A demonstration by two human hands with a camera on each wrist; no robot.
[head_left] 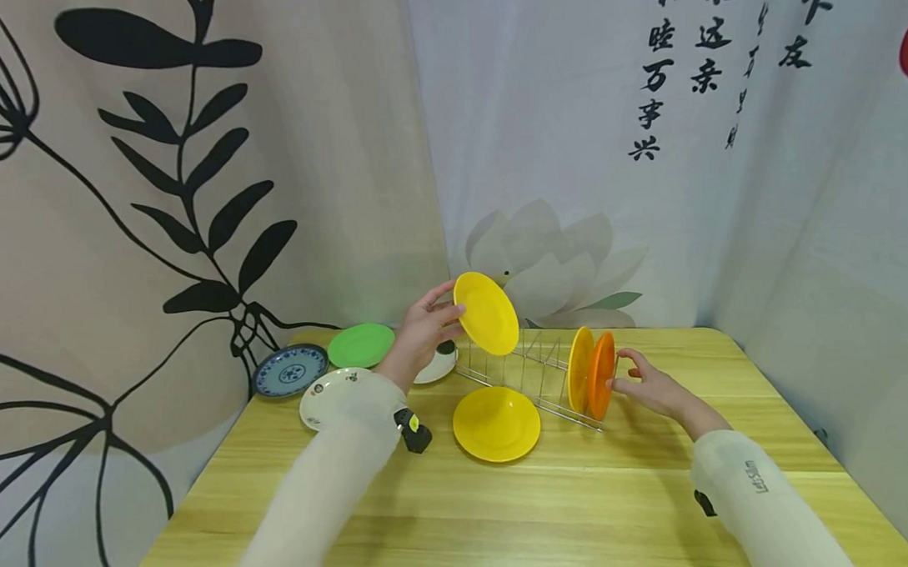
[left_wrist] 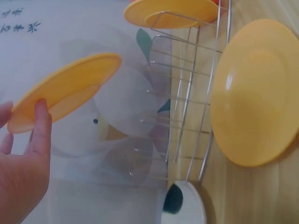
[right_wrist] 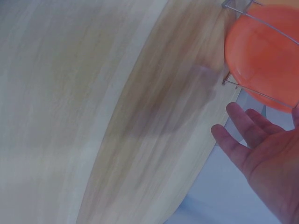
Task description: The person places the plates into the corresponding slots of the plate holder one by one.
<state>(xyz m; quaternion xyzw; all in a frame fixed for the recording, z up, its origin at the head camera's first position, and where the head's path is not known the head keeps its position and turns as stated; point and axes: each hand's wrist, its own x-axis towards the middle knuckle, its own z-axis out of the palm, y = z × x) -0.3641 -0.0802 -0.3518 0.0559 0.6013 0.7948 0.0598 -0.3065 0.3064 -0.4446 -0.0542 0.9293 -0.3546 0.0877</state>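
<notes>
My left hand [head_left: 426, 330] pinches a small yellow plate [head_left: 487, 313] by its edge, tilted above the left part of a wire dish rack [head_left: 535, 360]. In the left wrist view, the fingers [left_wrist: 42, 126] lie against the face of that plate. At the rack's right end, an orange plate [head_left: 601, 376] and a yellow plate [head_left: 580, 369] stand upright side by side. My right hand [head_left: 656, 385] is beside the orange plate, thumb close to its rim. The right wrist view shows its fingers [right_wrist: 243, 123] spread and slightly bent below the orange plate.
A larger yellow plate [head_left: 496, 424] lies in front of the rack on the wooden table [head_left: 507, 515]. To the left are a blue patterned plate [head_left: 290, 370], a green plate [head_left: 361, 345] and a white plate [head_left: 324, 396]. Another white dish [head_left: 437, 366] sits by the rack's left end. Curtains hang behind.
</notes>
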